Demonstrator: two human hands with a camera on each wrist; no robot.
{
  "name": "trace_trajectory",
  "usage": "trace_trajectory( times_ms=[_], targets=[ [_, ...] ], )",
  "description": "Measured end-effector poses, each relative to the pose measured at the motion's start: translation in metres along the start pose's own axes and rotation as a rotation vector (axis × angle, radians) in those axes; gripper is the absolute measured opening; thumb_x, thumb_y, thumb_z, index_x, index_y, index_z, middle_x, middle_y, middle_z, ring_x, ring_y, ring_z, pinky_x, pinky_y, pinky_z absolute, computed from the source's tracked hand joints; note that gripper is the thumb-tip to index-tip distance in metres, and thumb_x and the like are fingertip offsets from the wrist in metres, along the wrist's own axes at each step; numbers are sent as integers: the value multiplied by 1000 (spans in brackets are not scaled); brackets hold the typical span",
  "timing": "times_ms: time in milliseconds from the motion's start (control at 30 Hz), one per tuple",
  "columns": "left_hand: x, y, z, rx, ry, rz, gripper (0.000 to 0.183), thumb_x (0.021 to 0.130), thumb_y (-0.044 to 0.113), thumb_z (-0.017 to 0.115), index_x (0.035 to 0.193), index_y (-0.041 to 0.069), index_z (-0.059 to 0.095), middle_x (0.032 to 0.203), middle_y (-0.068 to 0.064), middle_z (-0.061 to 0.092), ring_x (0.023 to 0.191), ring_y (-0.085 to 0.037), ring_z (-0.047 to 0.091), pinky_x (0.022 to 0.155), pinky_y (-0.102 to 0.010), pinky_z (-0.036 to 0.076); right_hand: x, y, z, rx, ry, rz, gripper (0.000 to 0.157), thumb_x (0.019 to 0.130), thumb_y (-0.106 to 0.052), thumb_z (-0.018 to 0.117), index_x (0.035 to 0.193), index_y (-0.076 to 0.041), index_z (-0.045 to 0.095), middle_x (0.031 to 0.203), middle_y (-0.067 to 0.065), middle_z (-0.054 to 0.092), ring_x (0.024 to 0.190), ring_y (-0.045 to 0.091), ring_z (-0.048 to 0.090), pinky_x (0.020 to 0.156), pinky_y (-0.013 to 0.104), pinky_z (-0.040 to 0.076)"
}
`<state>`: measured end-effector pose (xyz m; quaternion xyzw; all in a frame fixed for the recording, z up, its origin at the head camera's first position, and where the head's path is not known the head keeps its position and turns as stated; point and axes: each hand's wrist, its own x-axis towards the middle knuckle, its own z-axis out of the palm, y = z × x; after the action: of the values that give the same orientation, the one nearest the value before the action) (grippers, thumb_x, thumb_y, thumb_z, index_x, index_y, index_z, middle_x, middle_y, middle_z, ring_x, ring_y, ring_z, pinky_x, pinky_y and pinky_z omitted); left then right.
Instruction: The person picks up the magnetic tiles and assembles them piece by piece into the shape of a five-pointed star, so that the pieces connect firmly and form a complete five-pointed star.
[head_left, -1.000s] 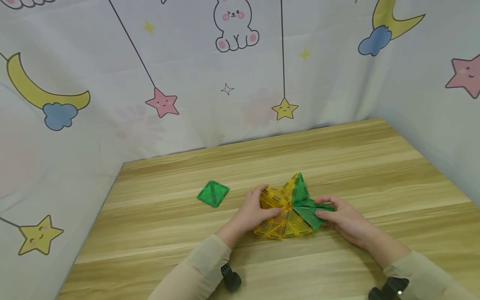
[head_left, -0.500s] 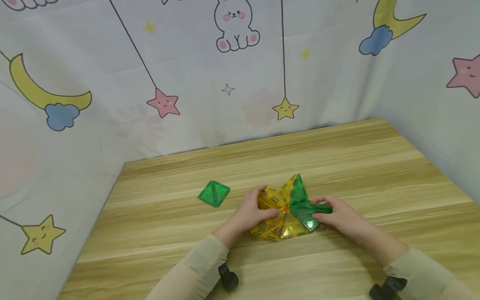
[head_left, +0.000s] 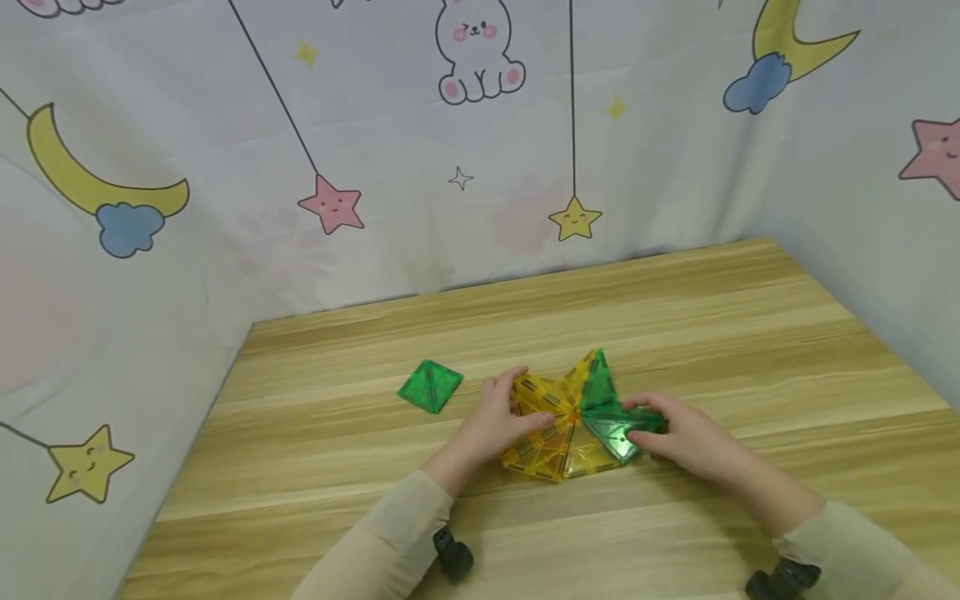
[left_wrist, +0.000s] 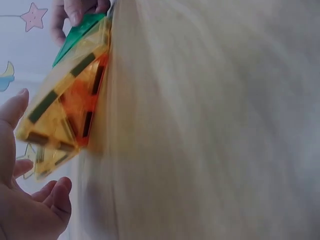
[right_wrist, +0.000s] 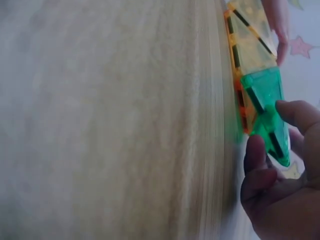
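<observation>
A star-like build of translucent magnetic tiles (head_left: 564, 450) sits mid-table, mostly yellow triangles with an orange part inside. Green triangular tiles (head_left: 617, 433) form its right side, and a green and yellow peak (head_left: 599, 379) rises at the back. My left hand (head_left: 495, 425) spreads around the yellow left side, thumb above the tiles and fingers beyond them, loosely bent in the left wrist view. On the right, my right hand (head_left: 686, 437) pinches a green triangular tile (right_wrist: 267, 95) between thumb and fingers; the fingertips behind it are partly hidden.
Two green triangular tiles (head_left: 431, 387) lie joined as a diamond, left of the build. The wood-grain table (head_left: 337, 467) meets a white printed cloth (head_left: 390, 242) at its back and sides. Black wrist cameras (head_left: 453, 557) hang at both sleeves.
Both hands keep nearly the same places around the build. The green tiles at the right have tilted slightly and now catch the light. The head view has shifted a little.
</observation>
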<state>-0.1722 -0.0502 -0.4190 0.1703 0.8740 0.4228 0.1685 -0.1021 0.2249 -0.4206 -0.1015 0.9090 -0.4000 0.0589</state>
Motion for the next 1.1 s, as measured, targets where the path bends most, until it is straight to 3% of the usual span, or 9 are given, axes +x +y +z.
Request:
trace_trajectory(
  times_ms=[67,200,400,667,900,1100],
  targets=[
    [-1,-3,-5,-19,13,5,80,84,44,67,147,17,27,134,-18,30,108,-32,47,82,-45,45,0,1,-1,14,8,0,46,87,-33,67,125,-11,55,122,23,55,98,32,57,78,47,46],
    [-3,-15,-20,43,74,34,76,85,39,68,146,13,30,133,-19,33,97,-27,46,77,-42,43,-1,3,-5,41,9,11,48,87,-31,67,126,-6,54,117,25,56,81,21,56,67,36,45],
    [-4,-39,-44,116,218,36,73,84,33,70,143,11,35,130,-19,40,110,-32,45,85,-48,42,-1,10,-10,52,-2,40,50,87,-30,66,128,-4,52,116,23,56,79,16,56,64,31,46],
    [-6,-60,-68,127,307,9,69,82,24,73,141,8,40,129,-20,41,116,-38,37,89,-52,39,-2,12,-16,48,3,36,50,88,-30,66,128,-3,52,115,23,56,75,17,54,61,30,46],
    [-4,-76,-83,323,295,-127,71,85,37,68,145,16,35,141,-19,32,122,-42,29,93,-58,19,-2,14,-18,56,3,31,49,88,-30,65,127,-3,53,116,22,55,74,17,53,62,30,46],
    [-5,-82,-89,416,218,-170,70,87,41,65,145,17,34,143,-17,32,124,-44,29,93,-61,21,-5,15,-20,59,18,23,48,88,-29,66,126,-3,54,114,21,55,77,17,55,65,30,46]
  ],
)
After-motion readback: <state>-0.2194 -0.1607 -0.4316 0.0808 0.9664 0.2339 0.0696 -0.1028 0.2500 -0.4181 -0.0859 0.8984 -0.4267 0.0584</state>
